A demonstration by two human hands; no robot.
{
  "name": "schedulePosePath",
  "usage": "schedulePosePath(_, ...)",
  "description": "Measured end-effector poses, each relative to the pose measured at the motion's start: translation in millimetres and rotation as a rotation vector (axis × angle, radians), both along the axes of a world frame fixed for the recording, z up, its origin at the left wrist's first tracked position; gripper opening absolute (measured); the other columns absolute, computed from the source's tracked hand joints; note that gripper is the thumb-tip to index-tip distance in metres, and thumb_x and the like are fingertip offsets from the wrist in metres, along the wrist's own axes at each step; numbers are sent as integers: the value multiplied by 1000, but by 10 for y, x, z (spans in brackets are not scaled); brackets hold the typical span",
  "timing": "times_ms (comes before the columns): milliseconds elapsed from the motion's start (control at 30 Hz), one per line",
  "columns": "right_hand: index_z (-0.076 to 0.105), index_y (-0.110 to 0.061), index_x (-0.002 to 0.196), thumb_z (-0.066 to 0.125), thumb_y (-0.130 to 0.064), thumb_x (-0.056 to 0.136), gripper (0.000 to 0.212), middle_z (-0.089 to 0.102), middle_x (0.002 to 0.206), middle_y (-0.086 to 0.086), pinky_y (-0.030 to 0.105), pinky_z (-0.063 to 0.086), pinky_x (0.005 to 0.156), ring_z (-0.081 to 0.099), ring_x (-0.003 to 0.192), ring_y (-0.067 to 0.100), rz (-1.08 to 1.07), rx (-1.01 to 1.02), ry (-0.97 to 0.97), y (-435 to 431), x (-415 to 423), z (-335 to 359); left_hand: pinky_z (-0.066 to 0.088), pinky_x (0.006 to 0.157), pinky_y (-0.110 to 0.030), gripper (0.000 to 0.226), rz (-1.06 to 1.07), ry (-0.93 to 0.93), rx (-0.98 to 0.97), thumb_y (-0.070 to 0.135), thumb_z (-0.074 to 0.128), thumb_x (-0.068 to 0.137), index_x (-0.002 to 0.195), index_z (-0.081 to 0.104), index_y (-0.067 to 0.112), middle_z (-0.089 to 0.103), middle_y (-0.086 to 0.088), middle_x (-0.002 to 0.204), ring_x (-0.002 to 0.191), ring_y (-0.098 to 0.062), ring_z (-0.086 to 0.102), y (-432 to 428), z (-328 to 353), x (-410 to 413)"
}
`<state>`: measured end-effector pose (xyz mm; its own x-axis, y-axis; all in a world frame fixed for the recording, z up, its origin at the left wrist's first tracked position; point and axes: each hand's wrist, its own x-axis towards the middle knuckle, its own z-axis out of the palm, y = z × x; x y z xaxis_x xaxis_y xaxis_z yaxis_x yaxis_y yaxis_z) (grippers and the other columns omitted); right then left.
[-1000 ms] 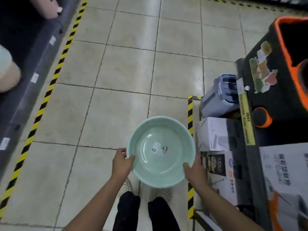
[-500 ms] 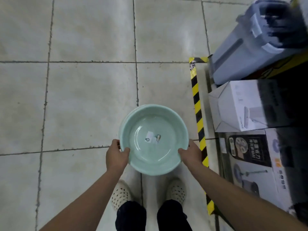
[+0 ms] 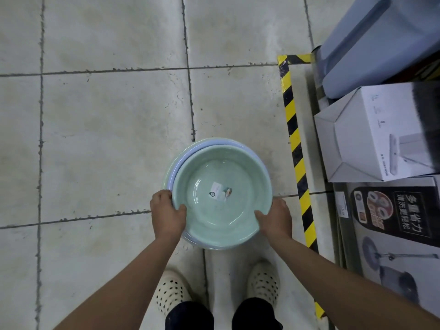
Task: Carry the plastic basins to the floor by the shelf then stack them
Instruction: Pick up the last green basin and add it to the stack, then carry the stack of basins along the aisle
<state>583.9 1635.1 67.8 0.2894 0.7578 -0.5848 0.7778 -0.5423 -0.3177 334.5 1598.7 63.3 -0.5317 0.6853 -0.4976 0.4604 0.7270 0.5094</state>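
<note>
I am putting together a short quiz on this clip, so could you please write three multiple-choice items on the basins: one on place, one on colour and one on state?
1. On which side of the green basin does the striped floor tape run?
A. The person's right
B. The person's left
C. Directly under it

2. What colour is the rim showing from under the green basin?
A. Orange
B. Pale blue
C. Black

3. How is the green basin held?
A. By one hand only
B. By neither hand
C. By both hands, at opposite sides of the rim

Answers:
1. A, since the tape lies between the basin and the boxes on the right.
2. B, since a pale blue rim shows along the far and left edge.
3. C, since the left hand and the right hand each grip the rim.
</note>
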Motion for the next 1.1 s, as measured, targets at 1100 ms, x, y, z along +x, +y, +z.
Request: schedulePosePath(1100, 37, -34, 146, 78, -56, 66, 93, 50, 144, 0, 55, 45, 103, 51, 129, 24, -176, 60, 749, 226, 431, -1000, 51, 95, -40, 48, 149, -654, 260, 26, 62, 83, 129, 55, 40, 67, 7, 124, 113, -14, 64, -70, -498, -193)
